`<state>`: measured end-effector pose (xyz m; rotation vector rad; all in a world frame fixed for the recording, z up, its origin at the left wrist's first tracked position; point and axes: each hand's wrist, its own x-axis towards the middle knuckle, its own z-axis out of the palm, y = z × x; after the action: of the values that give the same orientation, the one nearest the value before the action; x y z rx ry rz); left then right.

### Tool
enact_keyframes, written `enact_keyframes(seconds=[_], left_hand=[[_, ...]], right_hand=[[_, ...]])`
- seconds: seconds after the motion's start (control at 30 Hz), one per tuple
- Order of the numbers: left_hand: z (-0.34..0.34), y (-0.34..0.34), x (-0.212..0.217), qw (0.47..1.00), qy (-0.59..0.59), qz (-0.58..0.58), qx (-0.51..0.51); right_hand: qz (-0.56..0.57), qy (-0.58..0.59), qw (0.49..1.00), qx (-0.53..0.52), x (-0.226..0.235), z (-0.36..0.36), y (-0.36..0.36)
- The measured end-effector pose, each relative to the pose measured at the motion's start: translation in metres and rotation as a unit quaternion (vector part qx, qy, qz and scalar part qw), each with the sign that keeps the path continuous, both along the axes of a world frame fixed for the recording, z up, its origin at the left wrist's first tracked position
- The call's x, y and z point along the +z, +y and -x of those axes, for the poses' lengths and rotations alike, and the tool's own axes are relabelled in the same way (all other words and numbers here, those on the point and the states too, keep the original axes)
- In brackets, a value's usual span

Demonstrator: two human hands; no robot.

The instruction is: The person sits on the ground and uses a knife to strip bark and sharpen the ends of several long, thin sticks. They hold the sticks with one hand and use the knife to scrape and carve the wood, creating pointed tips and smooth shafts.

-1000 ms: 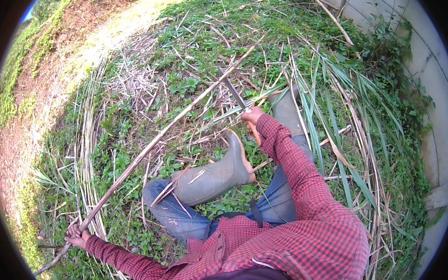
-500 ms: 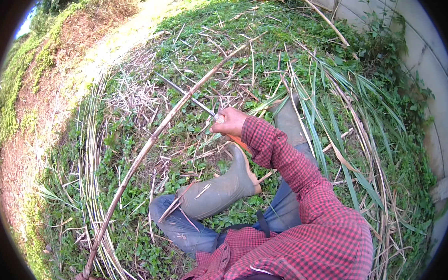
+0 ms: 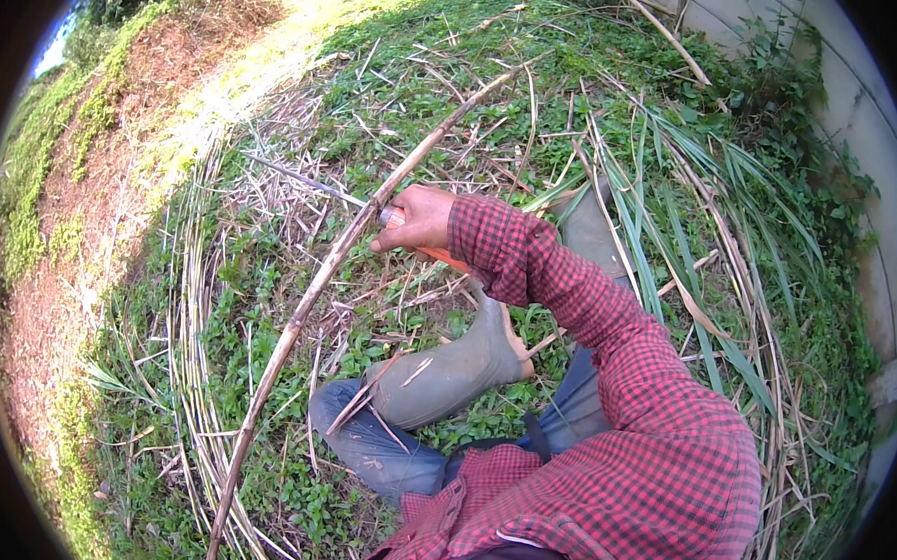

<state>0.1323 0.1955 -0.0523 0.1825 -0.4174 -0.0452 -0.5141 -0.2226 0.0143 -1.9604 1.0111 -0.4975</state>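
My right hand (image 3: 418,219), in a red checked sleeve, is closed round the handle of a knife (image 3: 303,179). Orange shows on the handle below the fist, and the long thin blade points to the far left. A long brown stalk (image 3: 287,345) slants from the lower left to the far middle, crossing in front of the knife where blade and handle meet. The fist is right beside the stalk; whether the blade touches it I cannot tell. My left hand is out of view; the stalk's near end runs off the lower edge.
A row of thin peeled stalks (image 3: 189,319) lies on the left. Long green leaves (image 3: 660,244) and dry stems lie on the right, before a pale wall (image 3: 856,128). My rubber boot (image 3: 455,370) rests across the weeds. Cut scraps (image 3: 291,213) litter the ground.
My right hand has moved left with the knife, up to the stalk, and more of the blade now passes beyond it. The stalk shifted slightly right. My left hand has left the view.
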Motion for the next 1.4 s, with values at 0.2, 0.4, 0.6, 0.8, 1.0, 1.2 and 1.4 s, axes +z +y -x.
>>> enact_keyframes(seconds=[0.2, 0.4, 0.6, 0.8, 1.0, 1.2, 1.4], left_hand=[[-0.005, 0.011, -0.003, 1.000, 0.000, -0.003, 0.015], [-0.017, 0.061, 0.000, 0.999, -0.030, 0.020, 0.021], [0.026, 0.013, -0.015, 0.990, -0.017, 0.091, -0.110], [0.206, -0.249, -0.029, 0.936, 0.163, -0.115, -0.292], [0.247, -0.334, -0.068, 0.943, 0.128, -0.194, -0.237], [0.234, -0.340, -0.094, 0.930, 0.186, -0.253, -0.193], [0.214, -0.250, -0.072, 0.956, 0.189, -0.223, 0.017]], right_hand=[[-0.005, 0.024, 0.996, 0.089, 0.003, -0.032, 0.013], [-0.042, -0.115, 0.983, 0.139, 0.038, -0.062, 0.022], [-0.086, -0.171, 0.972, -0.135, -0.006, -0.017, -0.058], [-0.332, -0.267, 0.848, -0.314, -0.176, 0.063, -0.048], [-0.293, -0.186, 0.852, -0.392, -0.232, 0.060, 0.087], [-0.166, -0.043, 0.941, -0.291, -0.209, 0.043, 0.095], [0.056, 0.164, 0.968, -0.184, -0.202, -0.001, 0.096]])
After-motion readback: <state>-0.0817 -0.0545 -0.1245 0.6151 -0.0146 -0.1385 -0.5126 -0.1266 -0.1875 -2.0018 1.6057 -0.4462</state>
